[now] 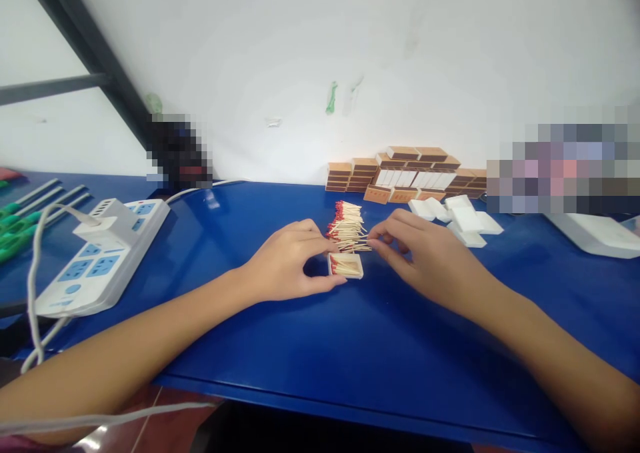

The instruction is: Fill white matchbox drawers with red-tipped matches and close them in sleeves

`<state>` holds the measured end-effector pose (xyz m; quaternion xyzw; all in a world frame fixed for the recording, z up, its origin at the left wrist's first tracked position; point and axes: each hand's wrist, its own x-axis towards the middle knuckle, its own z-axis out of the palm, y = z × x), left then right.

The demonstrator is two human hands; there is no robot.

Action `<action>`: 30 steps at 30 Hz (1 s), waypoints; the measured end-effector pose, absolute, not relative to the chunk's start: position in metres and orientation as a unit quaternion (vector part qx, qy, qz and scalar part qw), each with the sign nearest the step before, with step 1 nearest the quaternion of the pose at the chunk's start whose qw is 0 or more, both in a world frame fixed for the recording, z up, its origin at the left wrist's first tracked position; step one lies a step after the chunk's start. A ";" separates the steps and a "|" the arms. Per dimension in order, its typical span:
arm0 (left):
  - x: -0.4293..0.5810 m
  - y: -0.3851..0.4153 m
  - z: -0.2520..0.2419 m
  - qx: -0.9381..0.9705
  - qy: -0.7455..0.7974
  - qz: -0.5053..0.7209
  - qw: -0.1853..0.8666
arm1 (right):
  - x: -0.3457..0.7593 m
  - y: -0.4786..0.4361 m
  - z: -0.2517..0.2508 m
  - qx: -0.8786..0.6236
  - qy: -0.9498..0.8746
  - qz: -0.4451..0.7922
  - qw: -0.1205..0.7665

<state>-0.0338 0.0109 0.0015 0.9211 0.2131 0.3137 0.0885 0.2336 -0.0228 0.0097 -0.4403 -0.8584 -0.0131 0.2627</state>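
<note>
A small white matchbox tray (pixel 362 266) lies on the blue table, with red-tipped matches (pixel 345 268) inside it. My left hand (pixel 290 256) grips the tray's left end between thumb and fingers. Just behind the tray spreads a loose pile of matches (pixel 349 225), their red heads pointing left. At the right edge of this pile, my right hand (pixel 417 246) is closed in a pinch on the tail ends of matches (pixel 364 241); how many it holds is hidden by the fingertips.
Stacked brown matchboxes (pixel 415 168) stand against the wall. Several empty white trays (pixel 463 218) lie in front of them on the right. A white power strip (pixel 107 260) with a cable sits at left, near green-handled tools (pixel 23 230). The blue table's (pixel 300 366) front edge is close.
</note>
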 end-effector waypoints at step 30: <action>-0.032 0.006 0.003 0.937 0.213 0.253 0.110 | 0.230 -0.012 -0.007 -0.469 -0.866 0.017 0.172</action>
